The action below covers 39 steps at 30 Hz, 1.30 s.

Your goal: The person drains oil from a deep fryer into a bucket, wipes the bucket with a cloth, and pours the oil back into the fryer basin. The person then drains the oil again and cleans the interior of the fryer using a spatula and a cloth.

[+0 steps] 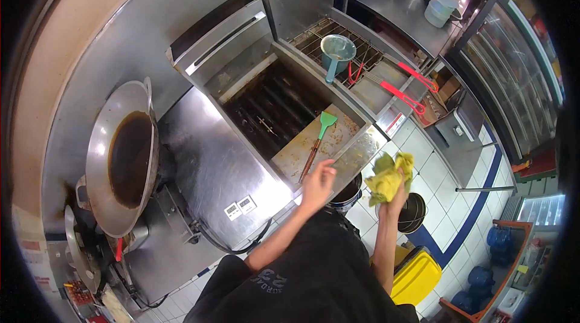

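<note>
My right hand [396,197] is closed around a crumpled yellow-and-green cloth [386,179], held above the floor to the right of the fryer. My left hand [318,189] hovers by the fryer's front edge, its fingers loosely bent and apart, with nothing visible in them. Just beyond it lies a spatula-like tool [319,138] with a green head and brown handle. This tool rests on a stained metal plate [291,160] at the front of the fryer [266,105], whose basin is dark and greasy.
At left, a large wok [99,142] contains dark liquid. A steel counter [205,148] holds two small timers [240,207]. Behind the fryer, a blue-grey dipper [338,51] sits on a wire rack beside red-handled tools [403,96]. A yellow bin [417,277] and dark pot [412,211] stand at right.
</note>
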Each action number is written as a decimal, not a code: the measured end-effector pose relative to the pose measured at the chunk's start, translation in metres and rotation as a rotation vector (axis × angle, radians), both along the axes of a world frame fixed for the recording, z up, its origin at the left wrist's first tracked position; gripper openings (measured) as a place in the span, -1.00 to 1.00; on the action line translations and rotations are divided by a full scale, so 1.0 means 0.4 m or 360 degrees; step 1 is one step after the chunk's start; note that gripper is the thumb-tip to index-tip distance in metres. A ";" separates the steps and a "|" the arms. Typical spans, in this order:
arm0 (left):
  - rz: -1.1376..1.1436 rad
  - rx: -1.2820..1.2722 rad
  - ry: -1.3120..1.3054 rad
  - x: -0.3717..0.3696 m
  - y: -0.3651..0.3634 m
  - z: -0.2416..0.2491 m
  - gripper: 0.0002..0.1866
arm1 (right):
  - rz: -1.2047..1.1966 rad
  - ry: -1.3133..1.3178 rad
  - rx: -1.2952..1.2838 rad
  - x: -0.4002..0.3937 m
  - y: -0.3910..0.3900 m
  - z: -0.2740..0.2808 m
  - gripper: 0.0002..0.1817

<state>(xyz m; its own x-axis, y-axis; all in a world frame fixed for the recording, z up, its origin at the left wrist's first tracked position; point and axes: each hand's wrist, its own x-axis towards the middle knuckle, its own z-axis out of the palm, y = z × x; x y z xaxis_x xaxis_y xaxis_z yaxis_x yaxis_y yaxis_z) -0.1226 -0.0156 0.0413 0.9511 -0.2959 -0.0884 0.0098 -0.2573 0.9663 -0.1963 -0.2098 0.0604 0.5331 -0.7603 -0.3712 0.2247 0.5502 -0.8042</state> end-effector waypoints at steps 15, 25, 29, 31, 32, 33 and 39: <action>-0.0523 0.1753 0.0019 0.214 0.077 -0.236 -0.66 | -0.0641 0.0568 0.0050 -0.531 -0.072 -0.232 -0.56; -0.0099 0.1532 0.0053 0.185 0.107 -0.148 -0.57 | -0.0585 0.0639 0.0178 -0.525 -0.066 -0.230 -0.55; -0.0075 0.1480 -0.0195 0.193 0.135 -0.109 -0.58 | -0.0521 0.0610 0.0066 -0.537 -0.089 -0.309 -0.48; -0.0043 0.1422 -0.0306 0.213 0.145 -0.073 -0.58 | -0.0473 0.0693 0.0024 -0.554 -0.110 -0.346 -0.47; -0.0051 0.1494 -0.0302 0.232 0.151 -0.054 -0.60 | -0.0468 0.0699 0.0031 -0.552 -0.108 -0.336 -0.47; -0.0060 0.1564 -0.0300 0.252 0.158 -0.033 -0.61 | -0.0425 0.0693 0.0063 -0.549 -0.109 -0.324 -0.48; -0.0135 0.1953 -0.0422 0.403 0.282 0.117 -0.63 | -0.0563 0.0695 0.0146 -0.522 -0.081 -0.254 -0.51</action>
